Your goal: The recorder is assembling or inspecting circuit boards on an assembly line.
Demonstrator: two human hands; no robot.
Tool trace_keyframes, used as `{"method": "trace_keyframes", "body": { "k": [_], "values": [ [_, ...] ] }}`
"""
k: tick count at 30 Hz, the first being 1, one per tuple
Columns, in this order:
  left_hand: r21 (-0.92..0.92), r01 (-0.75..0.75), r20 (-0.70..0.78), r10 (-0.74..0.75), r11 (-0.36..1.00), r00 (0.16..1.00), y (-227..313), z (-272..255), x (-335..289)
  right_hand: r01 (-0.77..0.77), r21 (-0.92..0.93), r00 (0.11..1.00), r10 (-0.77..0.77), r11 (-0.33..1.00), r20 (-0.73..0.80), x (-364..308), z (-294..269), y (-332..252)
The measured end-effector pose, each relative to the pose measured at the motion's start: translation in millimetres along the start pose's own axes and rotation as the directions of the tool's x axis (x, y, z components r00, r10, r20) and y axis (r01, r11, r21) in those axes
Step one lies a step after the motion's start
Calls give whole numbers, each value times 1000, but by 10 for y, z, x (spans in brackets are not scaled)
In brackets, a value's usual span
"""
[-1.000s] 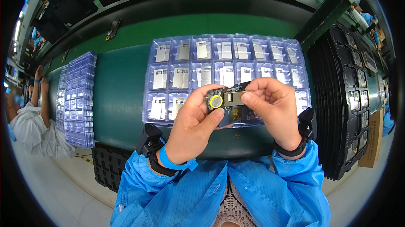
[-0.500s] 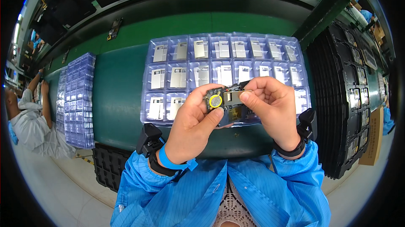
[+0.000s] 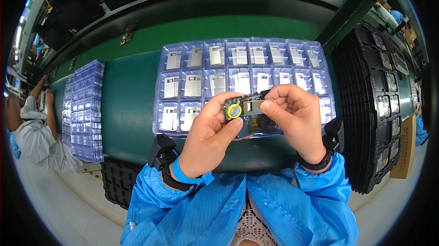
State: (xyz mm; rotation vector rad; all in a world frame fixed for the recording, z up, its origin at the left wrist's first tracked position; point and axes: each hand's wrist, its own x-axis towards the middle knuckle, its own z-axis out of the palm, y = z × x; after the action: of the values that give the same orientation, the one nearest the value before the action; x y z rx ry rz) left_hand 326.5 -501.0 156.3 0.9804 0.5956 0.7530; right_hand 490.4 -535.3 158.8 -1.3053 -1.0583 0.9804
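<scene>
Holding a small dark circuit module with a yellow-ringed coin cell (image 3: 241, 109), left hand (image 3: 211, 132) and right hand (image 3: 295, 114) pinch it above a clear blister tray (image 3: 165, 95), silver parts (image 3: 192, 86) filling pockets toward twelve o'clock.

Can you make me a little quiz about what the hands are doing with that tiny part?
1. True or false: both hands hold the small circuit board together.
2. What colour ring surrounds the round coin cell on it? A red, B yellow, C white.
3. What lies under the hands on the green bench?

Key:
1. True: the left hand and right hand each pinch one end.
2. B.
3. A clear blister tray with metal pieces in its pockets.
</scene>
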Motion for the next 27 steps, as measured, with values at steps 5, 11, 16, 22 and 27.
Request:
{"method": "trace_keyframes", "body": {
  "k": [5,11,16,22,27],
  "values": [
    [-1,3,-5,-3,1000,1000,12,7,-2,-4,-20,1000,4,1000,7,3,-4,3],
    [-6,-13,-27,13,1000,1000,5,9,-27,26,9,999,-26,1000,-21,-17,50,14],
    [183,-128,-78,144,975,986,-16,26,-17,54,-16,997,-55,998,-44,-64,81,16],
    [179,-163,-122,187,970,975,-74,-12,-28,204,-236,976,-216,950,-25,-111,113,-45],
    [153,-171,-77,184,973,980,-58,-29,-9,185,-166,981,-193,969,-36,-89,90,-42]
  ]
}}
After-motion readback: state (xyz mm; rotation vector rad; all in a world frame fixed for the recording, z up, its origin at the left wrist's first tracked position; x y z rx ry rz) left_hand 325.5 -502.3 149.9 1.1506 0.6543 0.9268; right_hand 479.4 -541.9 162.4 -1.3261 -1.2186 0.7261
